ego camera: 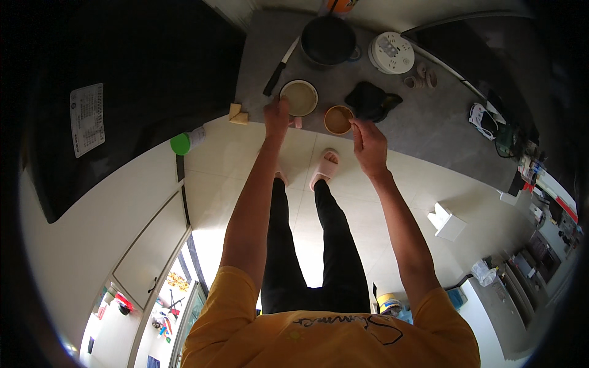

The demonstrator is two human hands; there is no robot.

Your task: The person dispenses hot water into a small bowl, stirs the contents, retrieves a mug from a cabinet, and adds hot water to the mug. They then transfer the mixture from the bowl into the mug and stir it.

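On the grey countertop (428, 119), my left hand (277, 112) touches the rim of a round, light-rimmed bowl (300, 99) with pale contents. A small orange-brown cup (338, 120) stands at the counter's front edge; my right hand (366, 138) pinches at its right rim, though whether it grips the rim or something thin is unclear. Behind the cup lies a crumpled black item (373, 100). A knife with a black handle (274, 79) rests behind my left hand. Further back sits a dark pot (328, 40). A small pink piece (298, 122) shows below the bowl.
A round white device (392, 52) and small pinkish rolled pieces (421, 78) are at the back right. A folded tan packet (238, 114) lies at the left corner. A green-lidded jar (181, 144) is beside a large black panel. A white box-like object (446, 222) is on the floor.
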